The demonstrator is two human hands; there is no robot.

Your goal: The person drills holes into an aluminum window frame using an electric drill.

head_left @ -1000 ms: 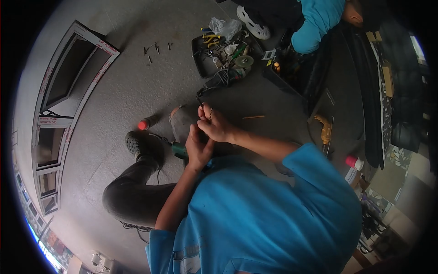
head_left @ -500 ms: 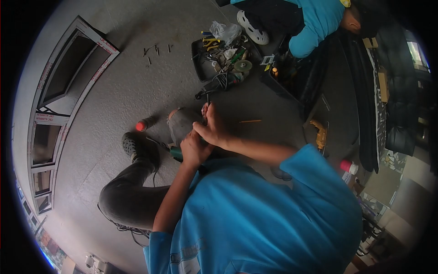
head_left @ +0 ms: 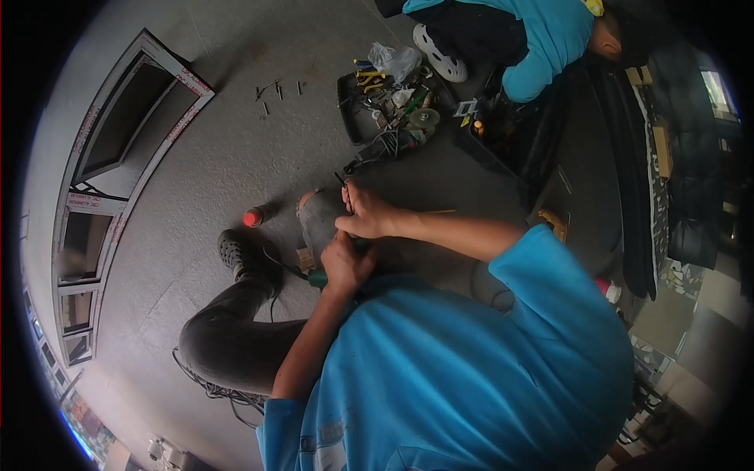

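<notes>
Grey concrete floor (head_left: 236, 149) open front-left bar a red-capped spray can (head_left: 252, 217) and scattered screws (head_left: 275, 88). Ahead blocked: black tool tray (head_left: 355, 119), tangled black cable (head_left: 377, 149). Bent leg in dark trousers (head_left: 228, 337) blocks left of the left hand (head_left: 345, 263).

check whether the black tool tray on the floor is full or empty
Full: the tray is heaped with tools, among them yellow-handled pliers and a round disc.
</notes>
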